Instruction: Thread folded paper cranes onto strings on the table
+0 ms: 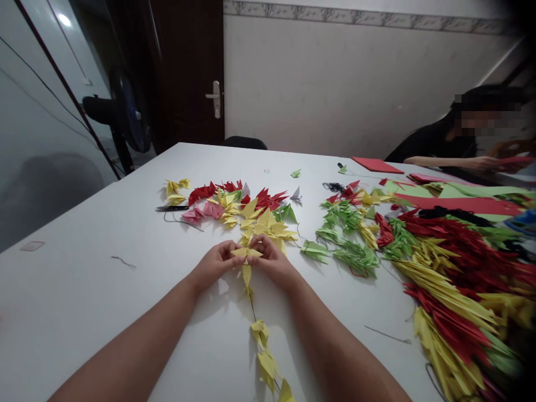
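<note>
Between my hands is a yellow folded paper piece [247,253], its pointed ends spread sideways. My left hand [218,261] pinches its left end, and my right hand [270,259] pinches the right end. Below it, a dark string carries more yellow paper pieces [266,364] toward the near edge of the view. Just beyond my fingers lies a pile of yellow folded pieces [268,224], with red pieces [268,199] behind it and pink ones [204,212] to the left.
On the white table [104,301], dark scissors [171,209] lie at left. Green strung pieces [355,257] and a large red and yellow heap [456,251] cover the right side. A person [439,139] sits at the far right, holding red paper. A fan [129,111] stands behind the table.
</note>
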Available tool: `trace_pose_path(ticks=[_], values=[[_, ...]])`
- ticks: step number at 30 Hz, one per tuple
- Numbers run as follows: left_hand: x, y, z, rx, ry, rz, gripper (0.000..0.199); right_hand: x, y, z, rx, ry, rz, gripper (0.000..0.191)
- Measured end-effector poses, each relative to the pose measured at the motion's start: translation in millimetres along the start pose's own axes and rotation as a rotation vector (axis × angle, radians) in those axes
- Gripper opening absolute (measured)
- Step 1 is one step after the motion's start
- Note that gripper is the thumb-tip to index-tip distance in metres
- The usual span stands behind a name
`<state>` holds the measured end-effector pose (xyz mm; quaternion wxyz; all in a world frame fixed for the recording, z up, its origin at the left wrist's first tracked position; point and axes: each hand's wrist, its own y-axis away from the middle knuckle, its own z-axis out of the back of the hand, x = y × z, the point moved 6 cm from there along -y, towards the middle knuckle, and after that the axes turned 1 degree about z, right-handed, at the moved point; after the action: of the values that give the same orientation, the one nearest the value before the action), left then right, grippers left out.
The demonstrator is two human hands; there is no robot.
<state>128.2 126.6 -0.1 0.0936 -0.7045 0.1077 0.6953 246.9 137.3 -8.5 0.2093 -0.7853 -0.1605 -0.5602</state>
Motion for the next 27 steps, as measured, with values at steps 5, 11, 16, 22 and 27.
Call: trace_pose_path(ticks=[5,11,16,22,27], values=[[0.3,0.0,0.1,0.026,-0.058,-0.017,0.039,-0.6,0.8,-0.5,0.043,0.001,-0.007,0.034],[-1.8,0.2,-2.3,0.051,-0.055,-0.015,0.038,-0.3,1.3,-2.0,0.051,-0.027,-0.008,0.033],[-3.0,0.9,-2.9,0.05,-0.01,0.0,0.038,-0.5,0.8,-1.6,0.031,-0.025,0.0,0.03],[-0.4,-0.2,-2.7,0.061,-0.013,0.003,0.03,0.7,1.0,-3.8,0.026,0.024,-0.01,0.032],[0.1,-1.8,-1.4,0.068,-0.02,-0.027,0.03,1.7,0.6,-4.9,0.034,0.013,-0.007,0.033]])
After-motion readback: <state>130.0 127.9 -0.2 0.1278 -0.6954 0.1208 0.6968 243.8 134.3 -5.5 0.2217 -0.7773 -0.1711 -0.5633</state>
